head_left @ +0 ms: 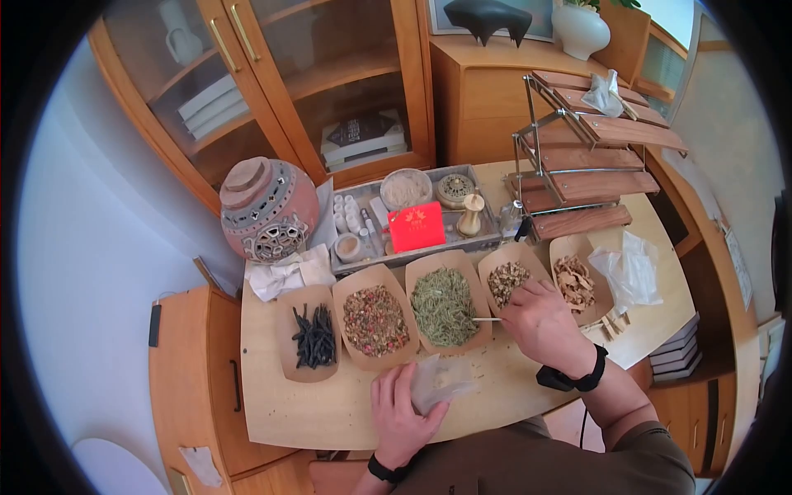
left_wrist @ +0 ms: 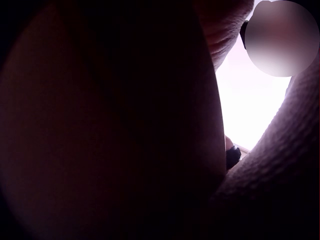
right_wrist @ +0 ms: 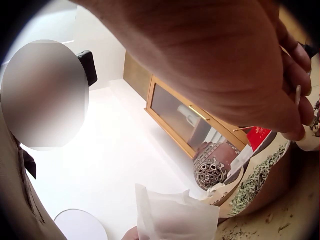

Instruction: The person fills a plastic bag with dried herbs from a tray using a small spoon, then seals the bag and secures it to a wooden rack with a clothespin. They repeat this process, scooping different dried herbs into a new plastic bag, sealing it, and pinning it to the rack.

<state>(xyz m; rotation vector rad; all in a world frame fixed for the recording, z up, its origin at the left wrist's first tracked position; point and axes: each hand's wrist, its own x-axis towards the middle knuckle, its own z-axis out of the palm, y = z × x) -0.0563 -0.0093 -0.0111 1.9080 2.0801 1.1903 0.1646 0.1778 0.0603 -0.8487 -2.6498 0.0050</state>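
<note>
Five boat-shaped kraft paper trays sit in a row across the middle of the head view on a pale wooden table [head_left: 330,412], each with a different dried material: black pods [head_left: 314,336] at the left, a reddish mixed blend [head_left: 375,320], fine green needle-like herbs [head_left: 445,306], pale chopped bits [head_left: 506,280], and tan curled chips [head_left: 574,282] at the right. The right hand [head_left: 540,323], right of centre in the frame, is curled around a thin metal tool [head_left: 487,318] whose slim handle runs roughly left to right, its tip reaching over the right edge of the green herb tray; whether it is a spoon or tweezers is too small to tell. The left hand [head_left: 402,412], at lower centre, grips a small translucent white pouch [head_left: 440,382], thumb over its front, just below the green herbs. The pouch lies down and to the left of the tool tip, close to it, so the right hand is nearer the herbs and the left hand nearer the pouch mouth. In the right wrist view the pouch [right_wrist: 175,215] looks like soft, fibrous, crinkled paper standing open at the top, with loose green flecks scattered on the wood beside it. The left wrist view is dark and shows nothing useful. Behind the trays, toward the upper centre, a grey tray [head_left: 487,239] holds a red card [head_left: 417,227], small bowls and jars; a pierced terracotta pot [head_left: 268,210] stands to its left.
</note>
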